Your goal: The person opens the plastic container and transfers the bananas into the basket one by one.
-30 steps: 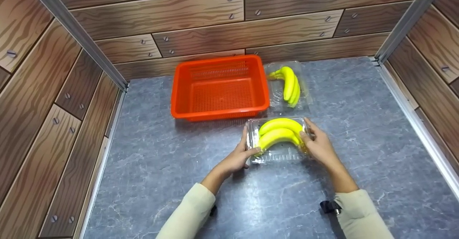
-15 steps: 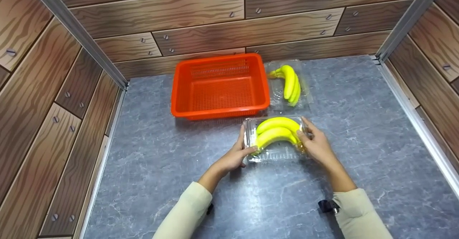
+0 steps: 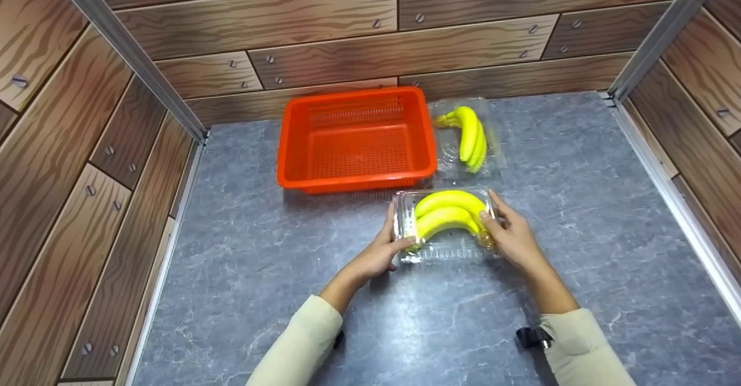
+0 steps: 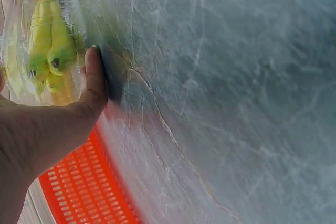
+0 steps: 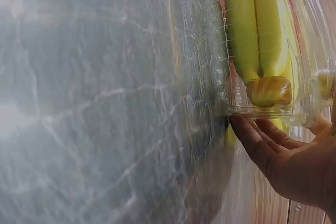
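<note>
Between both hands is a clear plastic clamshell box (image 3: 448,253) with a bunch of yellow bananas (image 3: 448,202) inside. My left hand (image 3: 376,254) grips its left end, the thumb over the top edge. At the other end my right hand (image 3: 512,236) holds the box, thumb on top and fingers around the side. The left wrist view shows the banana tips (image 4: 55,59) through the plastic, close over the grey tabletop. In the right wrist view the brown stem (image 5: 269,91) lies at the end wall, with the right fingers (image 5: 257,142) under that edge.
An orange-red plastic basket (image 3: 356,182) with perforated sides stands behind the box, to the left. Right beside it lies another clear plastic container (image 3: 446,166) with bananas (image 3: 472,137). Wood-patterned walls (image 3: 324,62) enclose the back and sides of the grey table (image 3: 243,247).
Both hands have shifted the clamshell box slightly to the left since a second ago. Over the last half second it has stayed almost still, and the basket and other container have not moved.
</note>
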Tool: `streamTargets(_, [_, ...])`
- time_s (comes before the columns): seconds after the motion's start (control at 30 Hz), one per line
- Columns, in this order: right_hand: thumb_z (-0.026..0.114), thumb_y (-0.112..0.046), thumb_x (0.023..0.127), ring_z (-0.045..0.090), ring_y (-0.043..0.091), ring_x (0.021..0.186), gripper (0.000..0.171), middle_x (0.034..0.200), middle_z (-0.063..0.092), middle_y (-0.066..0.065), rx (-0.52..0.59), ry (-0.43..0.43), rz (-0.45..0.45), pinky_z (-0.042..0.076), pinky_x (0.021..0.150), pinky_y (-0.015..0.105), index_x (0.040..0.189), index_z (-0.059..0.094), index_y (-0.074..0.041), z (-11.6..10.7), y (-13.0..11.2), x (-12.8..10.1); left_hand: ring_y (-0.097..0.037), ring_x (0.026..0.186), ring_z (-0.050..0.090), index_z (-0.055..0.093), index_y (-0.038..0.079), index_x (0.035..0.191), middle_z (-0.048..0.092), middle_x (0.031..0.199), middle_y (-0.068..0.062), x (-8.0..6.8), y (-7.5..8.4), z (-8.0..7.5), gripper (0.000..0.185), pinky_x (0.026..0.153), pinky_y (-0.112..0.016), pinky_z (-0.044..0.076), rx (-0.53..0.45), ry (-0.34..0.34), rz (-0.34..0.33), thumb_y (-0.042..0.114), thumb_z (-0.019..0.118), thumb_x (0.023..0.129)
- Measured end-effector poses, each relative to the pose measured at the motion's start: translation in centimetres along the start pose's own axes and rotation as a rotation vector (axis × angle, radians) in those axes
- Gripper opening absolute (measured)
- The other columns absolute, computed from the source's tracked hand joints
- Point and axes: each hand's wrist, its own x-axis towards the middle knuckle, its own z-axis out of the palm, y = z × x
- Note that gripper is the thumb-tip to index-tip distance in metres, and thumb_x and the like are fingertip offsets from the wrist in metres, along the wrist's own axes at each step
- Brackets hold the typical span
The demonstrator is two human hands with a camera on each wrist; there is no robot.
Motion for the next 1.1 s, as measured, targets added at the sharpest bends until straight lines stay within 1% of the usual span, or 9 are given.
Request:
streamTargets(0.13, [0.055,-0.037,0.111,0.063,0.048,0.135,0.067,0.163,0.048,0.027,-0.002,-0.033,-0.014,0.056,0.102,0.033,0.17,0.029,-0.017,-0.4,0.3,0.0,-0.047,0.143,0.05,-0.011,0.039,0.171,-0.006,0.182,-0.014,0.0,0.0,0.2,0.1,0.071,-0.042,0.059,0.019,0.021,0.022,0.043,0.062,0.104])
streamTargets(0.2, [0.053,-0.038,0.112,0.061,0.05,0.138,0.068,0.165,0.044,0.029,0.001,-0.05,-0.025,0.056,0.105,0.038,0.171,0.027,-0.014,-0.5,0.5,0.1,-0.046,0.141,0.054,-0.011,0.038,0.171,-0.003,0.182,-0.015,0.0,-0.1,0.3,0.098,0.071,-0.049,0.061,0.042,0.033,0.045,0.043,0.061,0.105])
streamTargets(0.3, [0.049,-0.036,0.114,0.057,0.053,0.141,0.069,0.164,0.041,0.034,0.001,-0.077,-0.047,0.053,0.112,0.049,0.171,0.022,-0.009,-0.7,1.0,0.1,-0.046,0.152,0.046,-0.011,0.03,0.172,0.0,0.182,-0.016,0.0,-0.3,0.5,0.098,0.104,-0.06,0.057,0.077,0.054,0.097,0.04,0.06,0.106])
streamTargets(0.43, [0.049,-0.027,0.114,0.047,0.054,0.148,0.07,0.165,0.035,0.038,0.017,-0.123,-0.098,0.043,0.12,0.057,0.171,0.016,-0.005,-1.0,1.8,-0.2,-0.039,0.165,0.023,-0.01,0.023,0.173,-0.002,0.182,-0.011,0.1,-0.5,0.7,0.097,0.135,-0.053,0.024,0.093,0.073,0.138,0.037,0.06,0.107])
streamTargets(0.5, [0.054,-0.025,0.112,0.04,0.053,0.153,0.075,0.168,0.03,0.036,0.03,-0.16,-0.123,0.035,0.124,0.057,0.172,0.012,-0.006,-1.2,2.3,-0.4,-0.041,0.157,0.041,-0.009,0.027,0.173,0.0,0.182,-0.011,0.1,-0.6,0.7,0.097,0.124,-0.054,0.044,0.088,0.079,0.128,0.038,0.061,0.106])
streamTargets(0.57, [0.062,-0.022,0.107,0.032,0.053,0.158,0.087,0.171,0.025,0.035,0.053,-0.217,-0.14,0.027,0.127,0.06,0.172,0.006,-0.008,-1.5,2.8,-0.7,-0.04,0.139,0.059,-0.008,0.03,0.173,0.002,0.182,-0.012,0.0,-0.6,0.6,0.097,0.1,-0.052,0.06,0.092,0.081,0.124,0.039,0.061,0.106])
streamTargets(0.67, [0.076,-0.018,0.097,0.012,0.055,0.163,0.11,0.177,0.007,0.03,0.094,-0.315,-0.141,0.01,0.13,0.068,0.173,-0.005,-0.016,-1.9,3.4,-0.9,-0.029,0.09,0.069,-0.008,0.035,0.172,0.007,0.181,-0.018,-0.1,-0.7,0.4,0.097,0.06,-0.04,0.058,0.081,0.075,0.11,0.04,0.062,0.105])
streamTargets(0.83, [0.087,-0.013,0.085,-0.018,0.055,0.162,0.136,0.177,-0.023,0.023,0.179,-0.443,-0.106,-0.008,0.126,0.078,0.171,-0.017,-0.028,-2.2,4.2,-0.7,-0.018,0.067,0.055,-0.007,0.041,0.171,0.017,0.177,-0.028,-0.3,-0.8,0.2,0.097,0.057,-0.03,0.052,0.066,0.058,0.086,0.041,0.064,0.105])
streamTargets(1.1, [0.088,-0.008,0.083,-0.028,0.05,0.161,0.141,0.174,-0.032,0.019,0.218,-0.505,-0.115,-0.014,0.125,0.076,0.169,-0.022,-0.023,-2.1,4.8,-0.1,-0.017,0.071,0.054,-0.008,0.037,0.172,0.023,0.172,-0.035,-0.2,-0.9,0.0,0.096,0.059,-0.029,0.052,0.05,0.05,0.069,0.041,0.062,0.107])
